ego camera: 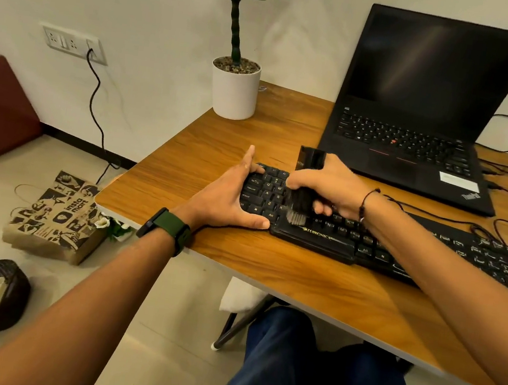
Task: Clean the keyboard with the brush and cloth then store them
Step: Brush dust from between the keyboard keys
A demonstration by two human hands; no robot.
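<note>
Brush in the right hand over the keyboard's left end, left hand steadying the board.

The right hand (328, 186) had its fingers curled round a black brush (302, 192), gripping it about the middle, handle rising above the knuckles and pale bristles below the fingertips touching the bottom key rows of the black keyboard (369, 239). The left hand (229, 195) lay spread wide at the keyboard's left end, thumb along its front edge, fingers straight across the top-left keys, just beside the brush. The keyboard sat on a wooden desk (267, 275). Beyond the right knuckles stood an open laptop (417, 117); beyond the left fingertips, a potted plant (234, 89). No cloth could be made out for certain.
</note>
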